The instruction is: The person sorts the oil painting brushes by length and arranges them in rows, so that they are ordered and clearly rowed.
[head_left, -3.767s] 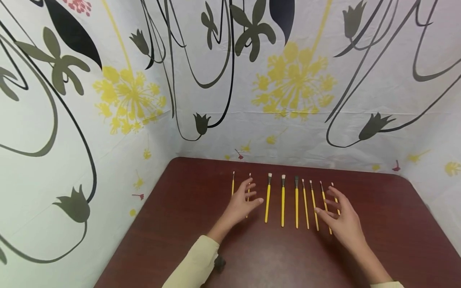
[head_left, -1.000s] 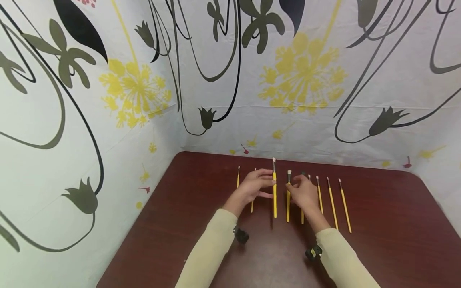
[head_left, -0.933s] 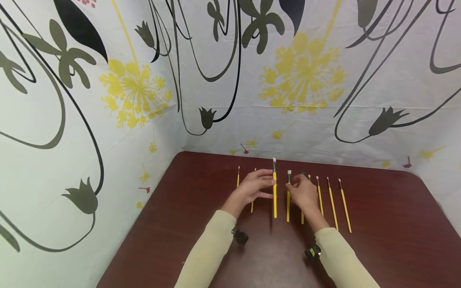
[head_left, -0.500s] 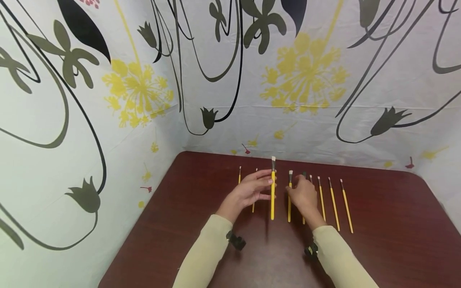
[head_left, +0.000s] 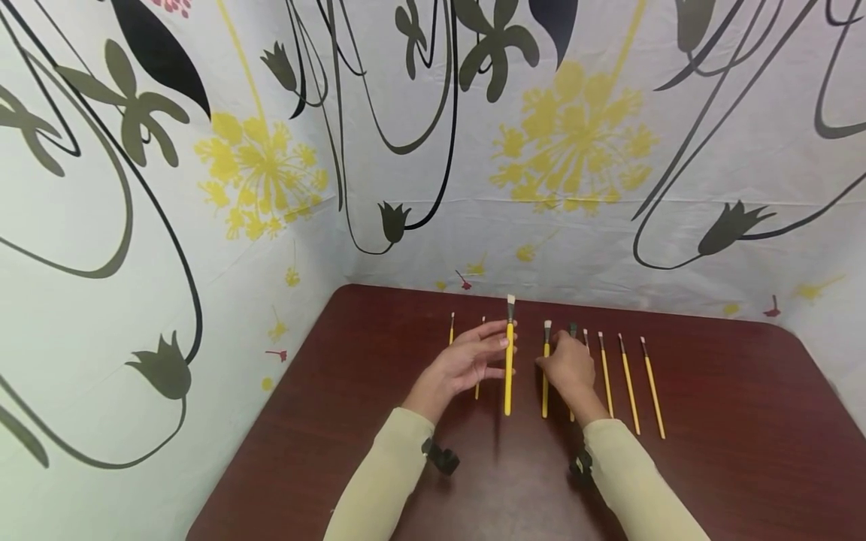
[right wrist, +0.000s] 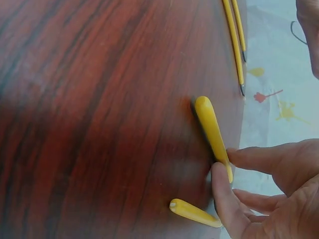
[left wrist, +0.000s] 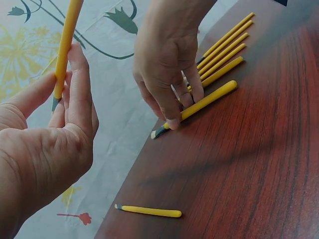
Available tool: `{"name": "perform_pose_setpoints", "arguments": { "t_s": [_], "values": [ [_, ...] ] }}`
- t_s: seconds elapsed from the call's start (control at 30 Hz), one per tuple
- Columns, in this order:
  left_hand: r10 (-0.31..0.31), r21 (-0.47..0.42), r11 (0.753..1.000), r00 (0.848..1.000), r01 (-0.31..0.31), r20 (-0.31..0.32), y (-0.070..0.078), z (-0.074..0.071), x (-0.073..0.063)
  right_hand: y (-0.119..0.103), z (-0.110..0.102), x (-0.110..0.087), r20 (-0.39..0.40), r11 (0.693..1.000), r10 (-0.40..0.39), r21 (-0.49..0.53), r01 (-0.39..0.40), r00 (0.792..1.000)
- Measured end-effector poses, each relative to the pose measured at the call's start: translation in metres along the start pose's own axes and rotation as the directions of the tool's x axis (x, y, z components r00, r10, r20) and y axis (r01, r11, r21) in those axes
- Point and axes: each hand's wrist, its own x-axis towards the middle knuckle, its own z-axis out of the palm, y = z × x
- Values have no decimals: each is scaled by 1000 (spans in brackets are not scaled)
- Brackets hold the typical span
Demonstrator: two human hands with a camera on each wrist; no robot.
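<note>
In the head view my left hand [head_left: 456, 368] pinches a paintbrush [head_left: 509, 379] with a yellow handle and pale flat bristles. That brush is raised above the table, bristles up; the left wrist view shows thumb and fingers on its handle near the ferrule. My right hand [head_left: 570, 370] has thumb and finger on either side of a second flat paintbrush [right wrist: 212, 127], which lies on the table. Its handle end points toward me. Beside it lies a dark-bristled paintbrush [head_left: 573, 329], partly hidden under the right hand.
Several thin paintbrushes lie to the right, among them one thin brush [head_left: 654, 391] at the row's end. Two more, a short-looking brush [head_left: 452, 328] and another thin brush [head_left: 477, 391], lie behind the left hand. The dark red table [head_left: 325, 443] meets a patterned cloth wall [head_left: 433, 173].
Both hands have come in from hovering over the row; the left has lifted a flat paintbrush and lately drifted slightly left with it. The right has moved left onto the neighbouring flat brush.
</note>
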Motion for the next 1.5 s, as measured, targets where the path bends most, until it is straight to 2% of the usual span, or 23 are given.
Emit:
{"name": "perform_pose_setpoints", "arguments": {
  "t_s": [0.37,0.53,0.73,0.87,0.97,1.1,1.2,1.33,1.5],
  "values": [
    [8,-16,1000,1000,-8,17,0,1,0,0,-2,1,7,999,3,-40,-3,1000],
    [6,-32,999,1000,-6,20,0,-2,0,-1,-4,4,28,999,28,-24,-28,999],
    [9,-31,999,1000,-9,3,-1,-4,-1,7,-7,8,81,997,57,43,-61,995],
    [7,-26,1000,1000,-8,-21,-1,-7,0,8,-11,7,113,986,42,155,-59,993],
    [2,-30,1000,999,-3,-34,-3,-10,2,7,-14,4,161,945,43,314,-92,986],
    [-11,-40,999,998,9,-56,-5,-17,7,7,-18,-1,239,840,30,520,-154,971],
    [-22,-36,999,997,19,-76,-7,-21,11,8,-22,-4,267,780,-1,604,-167,964],
    [-28,-9,1000,994,27,-105,-9,-24,15,9,-27,-9,267,745,-39,650,-150,963],
    [-17,74,997,987,29,-159,-7,-23,24,11,-31,-15,270,729,-71,671,-135,960]
  ]
}}
